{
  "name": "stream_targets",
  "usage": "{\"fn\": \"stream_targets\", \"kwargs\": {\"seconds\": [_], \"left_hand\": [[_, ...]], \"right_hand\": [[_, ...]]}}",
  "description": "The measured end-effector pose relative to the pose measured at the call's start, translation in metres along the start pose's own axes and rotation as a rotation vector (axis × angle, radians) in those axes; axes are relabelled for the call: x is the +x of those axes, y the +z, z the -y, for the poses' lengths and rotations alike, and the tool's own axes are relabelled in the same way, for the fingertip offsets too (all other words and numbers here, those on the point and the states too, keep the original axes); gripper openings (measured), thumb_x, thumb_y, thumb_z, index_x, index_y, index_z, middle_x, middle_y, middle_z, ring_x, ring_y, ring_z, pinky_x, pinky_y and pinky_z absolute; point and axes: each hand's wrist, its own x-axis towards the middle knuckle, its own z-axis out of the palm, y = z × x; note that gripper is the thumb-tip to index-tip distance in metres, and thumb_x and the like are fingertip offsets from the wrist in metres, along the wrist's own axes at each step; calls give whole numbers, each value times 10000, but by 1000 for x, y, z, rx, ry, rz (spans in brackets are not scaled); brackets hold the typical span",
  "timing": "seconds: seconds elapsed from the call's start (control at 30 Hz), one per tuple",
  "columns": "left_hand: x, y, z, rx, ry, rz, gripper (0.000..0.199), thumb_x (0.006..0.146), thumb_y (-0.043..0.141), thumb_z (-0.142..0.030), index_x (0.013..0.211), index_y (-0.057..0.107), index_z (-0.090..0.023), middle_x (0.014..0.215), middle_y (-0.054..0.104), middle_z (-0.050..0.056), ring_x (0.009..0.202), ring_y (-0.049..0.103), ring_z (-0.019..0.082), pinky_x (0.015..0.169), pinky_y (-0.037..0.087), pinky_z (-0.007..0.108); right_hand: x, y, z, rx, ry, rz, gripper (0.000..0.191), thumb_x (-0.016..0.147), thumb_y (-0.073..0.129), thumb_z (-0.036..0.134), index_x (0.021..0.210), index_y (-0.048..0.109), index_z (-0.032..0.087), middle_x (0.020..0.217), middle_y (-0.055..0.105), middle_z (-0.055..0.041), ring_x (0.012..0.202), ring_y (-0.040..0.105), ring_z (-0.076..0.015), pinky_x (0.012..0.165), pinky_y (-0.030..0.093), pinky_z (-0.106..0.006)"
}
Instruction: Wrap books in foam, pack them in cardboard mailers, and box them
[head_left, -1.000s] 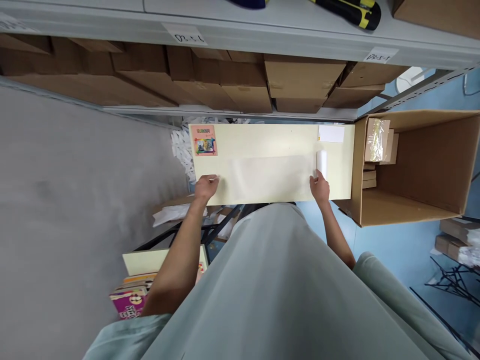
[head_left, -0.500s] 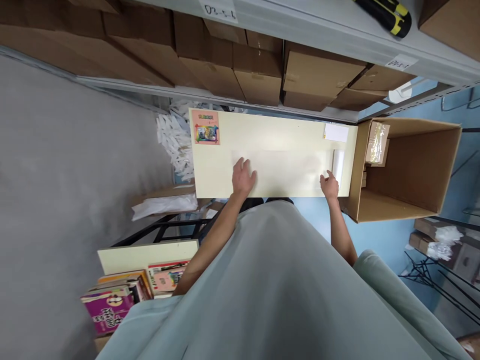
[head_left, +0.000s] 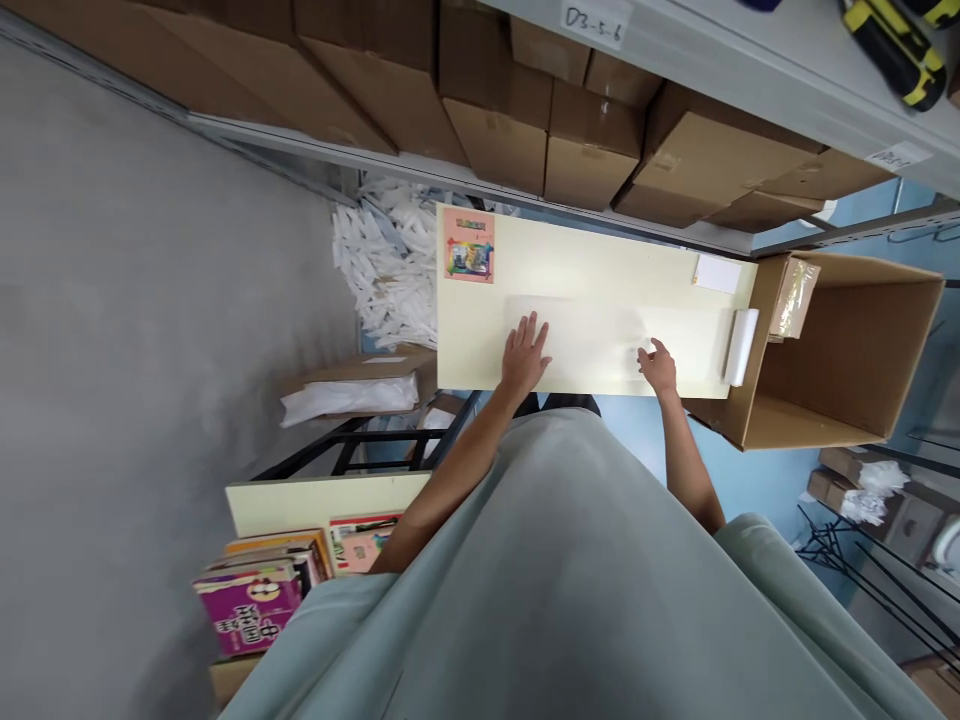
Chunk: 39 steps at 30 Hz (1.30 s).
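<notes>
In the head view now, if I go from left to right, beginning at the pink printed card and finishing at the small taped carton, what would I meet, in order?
Pink printed card → left hand → right hand → white roll → small taped carton.

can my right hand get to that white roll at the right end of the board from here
Probably yes: the white roll lies to the right of your right hand, at the end of the pale board, and nothing visible stands between them.
</notes>
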Motion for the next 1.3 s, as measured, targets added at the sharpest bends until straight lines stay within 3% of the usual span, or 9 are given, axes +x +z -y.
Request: {"fn": "stream_targets", "kwargs": {"seconds": [0.1, 0.23, 0.33, 0.47, 0.63, 0.9, 1.03, 1.17, 1.3], "left_hand": [[2, -16, 12, -87, 2, -14, 661, 1057, 602, -285, 1702, 510, -172, 1887, 291, 174, 1764, 269, 343, 1417, 288, 558], [16, -61, 55, -180, -83, -280, 532, 1076, 547, -253, 1599, 590, -169, 1750, 521, 174, 1675, 439, 285, 1405, 347, 461], [35, -102, 97, -213, -185, -452, 530, 1026, 598, -205, 1556, 608, -181, 1624, 614, 169, 1603, 515, 295, 1371, 397, 449], [64, -137, 135, -281, -439, -432, 457, 965, 662, -198, 1421, 689, -211, 1435, 715, 151, 1334, 709, 320, 1234, 530, 469], [90, -146, 149, -303, -552, -380, 229, 946, 711, -228, 1165, 751, -174, 1222, 775, 155, 1175, 753, 333, 1140, 589, 515], [93, -137, 136, -274, -500, -470, 195, 916, 734, -190, 1111, 735, -208, 1377, 664, 181, 1448, 608, 375, 1321, 454, 557], [96, -138, 132, -366, -554, -493, 156, 966, 741, -263, 1095, 673, -209, 1201, 721, 144, 1280, 705, 331, 1233, 524, 551], [99, -143, 124, -435, -529, -481, 190, 994, 736, -261, 1149, 652, -192, 1053, 768, 85, 1011, 778, 239, 1037, 616, 396], [91, -147, 106, -690, -341, -473, 250, 982, 766, -260, 1190, 660, -171, 962, 758, 43, 833, 775, 185, 874, 645, 321]], "right_hand": [[-8, 30, 61, 165, -57, 133, 602, 1118, 593, 372, 1664, 523, 126, 1148, 871, -127, 835, 835, -219, 942, 647, -351], [-10, 82, 159, 243, -386, 207, 565, 1088, 614, 381, 1621, 603, 191, 1493, 766, -148, 1190, 816, -279, 1122, 634, -442], [-3, 121, 225, 250, -642, 223, 550, 1103, 552, 347, 1616, 624, 162, 1789, 501, -148, 1632, 527, -310, 1348, 469, -498], [8, 159, 281, 186, -687, 310, 615, 1088, 538, 281, 1682, 545, 119, 1841, 418, -136, 1739, 352, -309, 1444, 324, -540], [16, 171, 296, 118, -615, 333, 616, 1038, 526, 177, 1650, 567, 127, 1840, 425, -118, 1710, 406, -338, 1401, 414, -577], [19, 165, 296, 83, -570, 327, 586, 999, 512, 169, 1562, 671, 198, 1828, 448, -69, 1456, 673, -453, 1225, 557, -726], [18, 168, 292, 91, -578, 320, 593, 1003, 528, 149, 1577, 665, 209, 1834, 436, -44, 1480, 661, -430, 1233, 569, -680], [24, 172, 289, 188, -581, 318, 551, 1028, 544, 175, 1558, 683, 224, 1772, 538, -42, 1496, 659, -391, 1287, 530, -631], [35, 166, 278, 475, -538, 171, 527, 1123, 556, 412, 1572, 647, 152, 1650, 665, -130, 1534, 637, -316, 1334, 492, -528]]}}
